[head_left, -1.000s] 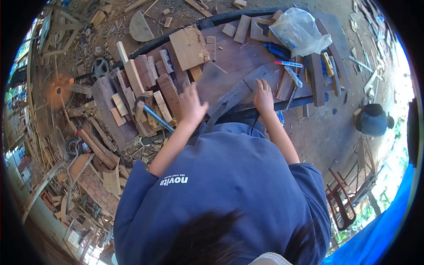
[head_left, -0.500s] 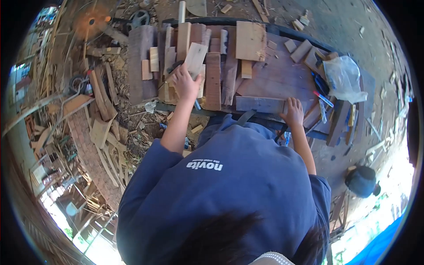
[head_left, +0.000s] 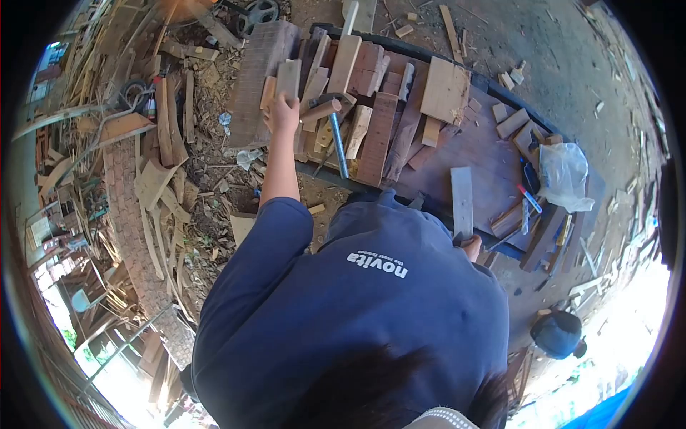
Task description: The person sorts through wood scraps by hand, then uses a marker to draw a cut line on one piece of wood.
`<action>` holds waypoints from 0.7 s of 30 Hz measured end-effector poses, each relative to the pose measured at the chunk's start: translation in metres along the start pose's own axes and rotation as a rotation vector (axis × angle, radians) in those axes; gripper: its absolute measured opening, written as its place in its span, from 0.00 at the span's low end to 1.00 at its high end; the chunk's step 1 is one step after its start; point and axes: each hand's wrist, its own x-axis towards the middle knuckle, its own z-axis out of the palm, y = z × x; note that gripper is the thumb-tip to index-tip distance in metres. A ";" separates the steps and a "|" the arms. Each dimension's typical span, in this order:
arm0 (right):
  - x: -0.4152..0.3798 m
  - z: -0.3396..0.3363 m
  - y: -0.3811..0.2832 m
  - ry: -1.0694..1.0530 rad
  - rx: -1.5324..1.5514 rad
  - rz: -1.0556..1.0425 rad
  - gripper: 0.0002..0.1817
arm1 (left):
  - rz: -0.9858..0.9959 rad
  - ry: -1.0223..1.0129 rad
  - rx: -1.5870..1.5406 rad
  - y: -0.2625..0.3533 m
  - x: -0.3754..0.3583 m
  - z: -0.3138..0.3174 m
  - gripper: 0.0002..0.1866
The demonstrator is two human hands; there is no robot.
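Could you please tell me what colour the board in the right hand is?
The board in the right hand looks grey, best seen in the head view.

A brown table [head_left: 482,151] stands on a dirt floor [head_left: 557,100]. Toward its left end, planks [head_left: 377,139] and shorter wooden pieces lie crowded side by side, most pointing toward the far edge and some overlapping. A blue rod [head_left: 337,146] lies among them, reaching to the near edge. Closer to the middle is a squarish board [head_left: 444,89], with a small block [head_left: 431,132] at its near side. Toward the right end lie more blocks [head_left: 512,123], a crumpled plastic bag [head_left: 564,175] and, just beside it, a marker [head_left: 529,199]. Wood scraps [head_left: 451,32] litter the floor beyond the far edge.
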 end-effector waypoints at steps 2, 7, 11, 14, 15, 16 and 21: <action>-0.006 0.003 0.008 0.058 -0.045 -0.035 0.45 | 0.045 -0.127 -0.001 -0.023 0.010 0.027 0.25; -0.015 -0.003 0.006 0.130 -0.091 -0.044 0.43 | 0.093 0.071 -0.067 -0.005 -0.016 0.032 0.19; -0.018 0.011 0.015 0.122 -0.049 -0.016 0.41 | 0.722 0.198 -0.689 0.060 -0.081 0.011 0.04; -0.028 0.026 0.007 0.123 -0.015 0.022 0.41 | 0.751 0.033 -0.403 0.093 -0.114 0.043 0.19; -0.032 0.026 0.001 0.091 -0.065 0.025 0.41 | 0.747 0.038 -0.413 0.099 -0.123 0.051 0.19; -0.033 0.031 0.004 0.129 -0.121 -0.007 0.42 | 0.576 -0.011 -0.171 0.104 -0.130 0.061 0.24; -0.025 0.035 0.001 0.122 -0.133 0.009 0.42 | 0.396 -0.223 -0.030 0.087 -0.121 0.085 0.36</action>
